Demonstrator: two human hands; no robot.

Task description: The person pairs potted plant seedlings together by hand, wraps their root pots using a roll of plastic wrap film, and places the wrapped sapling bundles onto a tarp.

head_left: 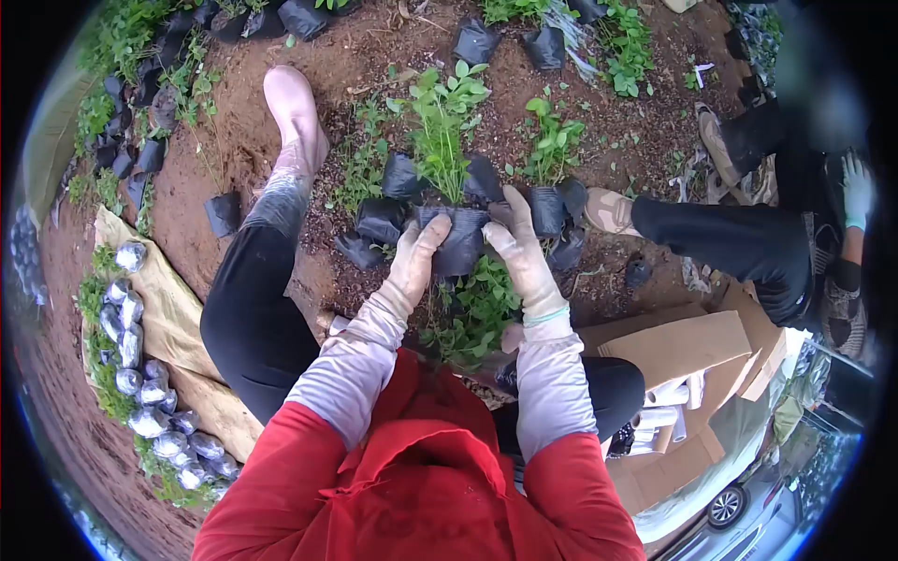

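Two gloved hands of yours, left hand (418, 259) and right hand (524, 257), grip opposite sides of a black plastic nursery bag (461, 245) over the soil (234, 117) between your legs. Leafy seedlings (444, 140) appear to rise from its rim; the fill is hidden. Light, even pressure and a level rim should spare stems and roots. Similar bags (379, 221) flank it. Farther right, an open cardboard box (673, 344) holds white rolls (666, 395); leftward, silvery wrapped bundles (150, 422) line a tan sheet's (178, 323) outer edge.

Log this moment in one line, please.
left hand: gripping black bag, left side; right hand: same bag, right side; green seedling: rising from bag; cardboard box: open
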